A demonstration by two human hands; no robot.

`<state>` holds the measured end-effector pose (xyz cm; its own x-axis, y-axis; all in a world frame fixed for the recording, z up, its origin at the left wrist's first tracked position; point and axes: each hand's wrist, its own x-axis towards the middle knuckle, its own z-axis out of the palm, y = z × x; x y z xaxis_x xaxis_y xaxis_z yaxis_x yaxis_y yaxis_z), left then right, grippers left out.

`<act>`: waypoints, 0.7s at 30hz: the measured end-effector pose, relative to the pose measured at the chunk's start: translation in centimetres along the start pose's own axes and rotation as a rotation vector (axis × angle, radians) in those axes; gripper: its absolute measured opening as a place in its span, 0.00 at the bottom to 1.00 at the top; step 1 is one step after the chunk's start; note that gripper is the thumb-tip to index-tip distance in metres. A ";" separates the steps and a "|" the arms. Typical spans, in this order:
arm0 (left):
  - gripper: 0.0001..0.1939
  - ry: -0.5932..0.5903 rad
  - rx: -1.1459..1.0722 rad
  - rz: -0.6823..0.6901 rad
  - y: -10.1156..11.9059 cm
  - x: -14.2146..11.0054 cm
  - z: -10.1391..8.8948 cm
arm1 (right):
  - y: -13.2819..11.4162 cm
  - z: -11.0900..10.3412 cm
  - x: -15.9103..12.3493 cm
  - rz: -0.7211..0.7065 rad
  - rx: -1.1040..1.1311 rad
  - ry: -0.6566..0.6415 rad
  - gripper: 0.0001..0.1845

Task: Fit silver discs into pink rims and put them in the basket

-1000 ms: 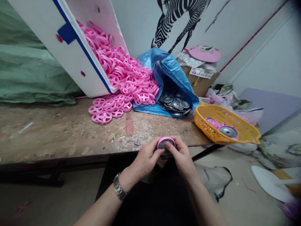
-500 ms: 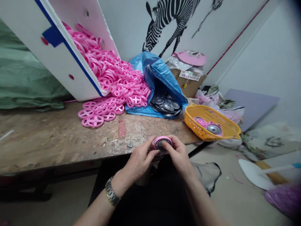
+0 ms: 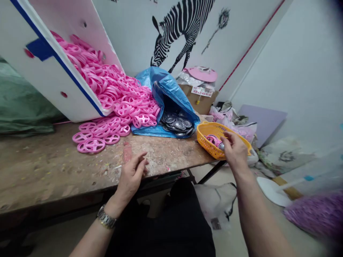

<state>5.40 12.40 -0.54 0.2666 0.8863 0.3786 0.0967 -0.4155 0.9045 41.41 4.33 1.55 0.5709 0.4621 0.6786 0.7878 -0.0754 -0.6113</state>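
My right hand (image 3: 235, 150) is over the yellow basket (image 3: 207, 148), its thumb and fingers apart with nothing visible between them. Below its fingertips, pink wheels (image 3: 212, 139) with grey hubcaps lie in the basket, partly covered by the hand. My left hand (image 3: 133, 172), with a watch at the wrist, hovers empty by the table's front edge, fingers loosely curled and apart. Beyond it, loose pink wheel rims (image 3: 94, 144) lie on the wooden table. Grey hubcaps (image 3: 178, 123) fill the mouth of a blue plastic bag (image 3: 171, 87).
A white foam box (image 3: 61, 84) on its side spills a heap of pink rims (image 3: 118, 91) across the table (image 3: 66, 175). Behind the bag stands a cardboard box (image 3: 205, 101). Plastic bags (image 3: 245, 132) are piled behind the basket, which sits at the table's right end.
The pink wheel with its dark hubcap has left both hands. My right hand has moved right to the basket, and my left hand has moved left over the table edge. The view has shifted right.
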 end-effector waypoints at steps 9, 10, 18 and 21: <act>0.19 -0.042 0.133 0.060 -0.4 0.3 -0.4 | -1.4 1.4 -4.6 -0.304 -0.184 0.038 0.13; 0.19 -0.043 0.136 0.060 -0.5 0.3 -0.4 | -1.8 1.3 -4.8 -0.325 -0.162 0.056 0.13; 0.19 -0.060 0.119 0.064 -0.6 0.4 -0.2 | -5.8 2.9 -10.5 -0.464 0.115 -0.137 0.13; 0.19 -0.068 0.112 0.066 -0.6 0.4 -0.3 | -6.2 4.8 -12.9 -0.416 0.122 -0.243 0.12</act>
<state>5.20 13.04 -0.91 0.3394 0.8421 0.4191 0.1821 -0.4960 0.8490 28.07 3.10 -5.35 0.1318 0.6248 0.7696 0.8961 0.2568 -0.3620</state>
